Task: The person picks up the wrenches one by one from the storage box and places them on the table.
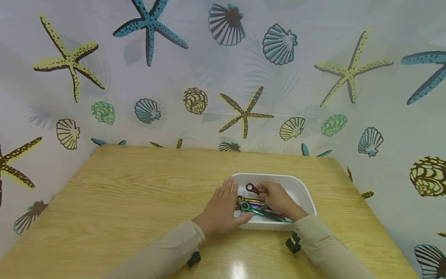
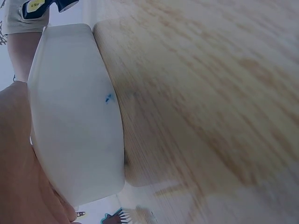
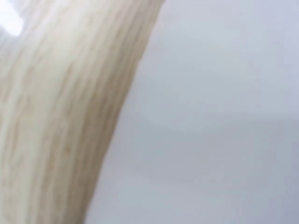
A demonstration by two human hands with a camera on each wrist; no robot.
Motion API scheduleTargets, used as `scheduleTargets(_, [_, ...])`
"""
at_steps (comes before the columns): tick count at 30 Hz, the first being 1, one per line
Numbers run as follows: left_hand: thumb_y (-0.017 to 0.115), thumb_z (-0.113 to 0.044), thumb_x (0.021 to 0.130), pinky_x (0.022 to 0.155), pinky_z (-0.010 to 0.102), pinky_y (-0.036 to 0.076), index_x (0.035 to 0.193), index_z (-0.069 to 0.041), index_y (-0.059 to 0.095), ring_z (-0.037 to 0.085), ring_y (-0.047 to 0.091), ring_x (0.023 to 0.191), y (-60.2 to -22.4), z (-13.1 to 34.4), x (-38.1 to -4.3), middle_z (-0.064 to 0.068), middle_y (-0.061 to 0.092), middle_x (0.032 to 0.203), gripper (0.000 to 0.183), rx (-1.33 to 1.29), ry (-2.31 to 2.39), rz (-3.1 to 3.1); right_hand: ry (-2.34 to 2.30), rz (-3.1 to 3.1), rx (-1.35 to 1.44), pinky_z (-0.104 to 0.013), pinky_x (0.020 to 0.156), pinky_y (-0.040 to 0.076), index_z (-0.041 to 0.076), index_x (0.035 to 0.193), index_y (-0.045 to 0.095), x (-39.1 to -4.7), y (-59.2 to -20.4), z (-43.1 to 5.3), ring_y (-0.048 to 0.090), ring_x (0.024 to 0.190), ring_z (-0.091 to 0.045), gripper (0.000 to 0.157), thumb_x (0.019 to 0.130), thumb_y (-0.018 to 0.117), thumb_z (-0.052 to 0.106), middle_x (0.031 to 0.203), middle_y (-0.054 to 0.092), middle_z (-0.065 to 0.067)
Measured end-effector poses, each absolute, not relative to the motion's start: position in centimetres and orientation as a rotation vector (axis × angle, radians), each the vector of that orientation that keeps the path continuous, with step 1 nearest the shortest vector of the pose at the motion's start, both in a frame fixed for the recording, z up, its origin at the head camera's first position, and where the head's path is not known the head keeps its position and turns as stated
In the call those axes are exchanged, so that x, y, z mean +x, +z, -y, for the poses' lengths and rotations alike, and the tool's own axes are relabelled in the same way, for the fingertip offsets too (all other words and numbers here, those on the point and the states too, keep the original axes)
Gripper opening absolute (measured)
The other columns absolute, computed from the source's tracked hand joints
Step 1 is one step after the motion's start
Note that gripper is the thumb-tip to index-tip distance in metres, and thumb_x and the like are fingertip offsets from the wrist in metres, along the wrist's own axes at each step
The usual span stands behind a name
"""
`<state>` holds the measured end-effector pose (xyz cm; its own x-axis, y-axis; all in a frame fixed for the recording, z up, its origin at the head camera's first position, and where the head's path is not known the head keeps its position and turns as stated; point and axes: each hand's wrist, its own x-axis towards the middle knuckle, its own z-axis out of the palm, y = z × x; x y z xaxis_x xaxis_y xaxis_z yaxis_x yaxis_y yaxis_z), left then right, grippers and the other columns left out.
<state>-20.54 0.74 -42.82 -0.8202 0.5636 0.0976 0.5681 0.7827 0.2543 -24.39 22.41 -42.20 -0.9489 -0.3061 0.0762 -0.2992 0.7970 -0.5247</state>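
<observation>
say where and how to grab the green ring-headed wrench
Pinch the green ring-headed wrench mid-shaft, probably from above: it lies slanted over other wrenches, its long shaft exposed, while the near wall of the white tray would hinder a low approach.

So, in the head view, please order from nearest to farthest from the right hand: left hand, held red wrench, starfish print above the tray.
1. Held red wrench: in the right hand.
2. Left hand: at the tray's left side.
3. Starfish print: on the backdrop.
</observation>
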Motion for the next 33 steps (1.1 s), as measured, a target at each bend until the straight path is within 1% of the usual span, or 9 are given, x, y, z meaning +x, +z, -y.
scheduleTargets(4, [0.029,-0.073,0.089,0.117,0.045,0.015,0.152,0.003,0.012,0.034,0.007,0.147,-42.8,-0.8,-20.6,0.021,0.006,0.159,0.100,-0.929,-0.430,2.955,-0.833,-3.018,-0.553,-0.036,0.068,0.053,0.003,0.099,0.068,-24.5,-41.7,-22.6,0.065,0.075,-0.017,0.015,0.085,0.066,-0.001,0.087,0.070,-0.007])
scheduleTargets(7, [0.029,-0.073,0.089,0.117,0.045,0.015,0.152,0.003,0.012,0.034,0.006,0.147,-42.7,-0.9,-20.6,0.021,0.005,0.159,0.100,-0.920,-0.434,2.959,-0.833,-3.042,-0.579,-0.033,0.065,0.053,0.003,0.097,0.068,-24.6,-41.2,-22.7,0.066,0.071,-0.016,0.012,0.085,0.067,0.000,0.085,0.071,-0.008])
scheduleTargets(11, [0.029,-0.074,0.089,0.117,0.045,0.015,0.152,0.003,0.012,0.033,0.006,0.147,-42.8,-0.9,-20.6,0.020,0.006,0.159,0.101,-0.911,-0.445,2.963,-0.877,-3.010,-0.541,-0.028,0.060,0.053,0.000,0.100,0.067,-24.5,-40.5,-22.7,0.065,0.068,-0.012,0.013,0.087,0.064,0.000,0.085,0.070,-0.008])
scheduleTargets(14, [0.030,-0.073,0.089,0.117,0.044,0.015,0.152,0.003,0.012,0.033,0.006,0.147,-42.8,-0.9,-20.7,0.020,0.006,0.159,0.101,-0.912,-0.457,2.962,-0.914,-2.998,-0.490,-0.027,0.060,0.053,0.000,0.103,0.067,-24.4,-39.9,-22.7,0.065,0.070,-0.012,0.014,0.089,0.063,0.002,0.087,0.070,-0.007])
scheduleTargets(19, [0.030,-0.074,0.089,0.117,0.043,0.014,0.152,0.003,0.011,0.032,0.005,0.147,-42.9,-1.0,-20.7,0.020,0.005,0.159,0.101,-0.912,-0.457,2.966,-0.975,-3.005,-0.450,-0.030,0.061,0.054,0.000,0.105,0.067,-24.2,-38.5,-22.8,0.067,0.072,-0.016,0.015,0.091,0.063,0.005,0.090,0.070,-0.010])
scheduleTargets(25, [0.034,-0.072,0.089,0.117,0.043,0.015,0.152,0.003,0.010,0.032,0.006,0.147,-43.0,-1.1,-20.7,0.020,0.006,0.159,0.101,-0.903,-0.464,2.967,-1.082,-3.017,-0.454,-0.031,0.060,0.055,-0.005,0.107,0.065,-23.6,-36.5,-23.6,0.069,0.074,-0.023,0.018,0.091,0.061,0.003,0.093,0.069,-0.016])
scheduleTargets(30, [0.038,-0.070,0.089,0.117,0.044,0.014,0.152,0.004,0.010,0.034,0.007,0.147,-43.0,-1.0,-20.6,0.021,0.006,0.159,0.100,-0.904,-0.463,2.957,-1.166,-3.052,-0.370,-0.030,0.063,0.056,-0.007,0.111,0.063,-23.2,-34.9,-25.5,0.070,0.079,-0.026,0.021,0.092,0.061,0.004,0.095,0.068,-0.018])
scheduleTargets(33, [0.036,-0.070,0.089,0.117,0.044,0.012,0.152,0.004,0.008,0.033,0.004,0.147,-43.0,-1.0,-20.6,0.021,0.003,0.159,0.101,-0.903,-0.459,2.963,-1.182,-3.090,-0.308,-0.032,0.066,0.056,-0.008,0.114,0.061,-22.8,-33.9,-27.2,0.069,0.086,-0.032,0.026,0.094,0.060,0.009,0.100,0.067,-0.022])
